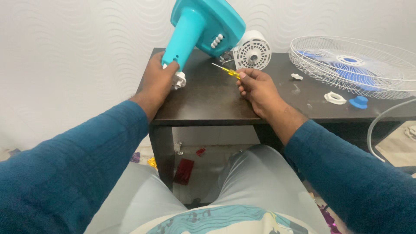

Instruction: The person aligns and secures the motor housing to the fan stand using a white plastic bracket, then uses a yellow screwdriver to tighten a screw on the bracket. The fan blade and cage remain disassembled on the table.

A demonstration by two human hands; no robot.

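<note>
Here my left hand [158,80] is clamped round the neck of the turquoise plastic fan stand [197,26], its long axis tilting toward one o'clock. My right hand [256,89] pinches a yellow-handled screwdriver [227,70], tip aimed at ten o'clock toward that stand, near it.

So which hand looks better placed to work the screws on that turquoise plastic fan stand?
Probably the right hand: it holds the yellow-handled screwdriver, tip towards the turquoise plastic fan stand. The left hand grips the stand's neck.
</note>
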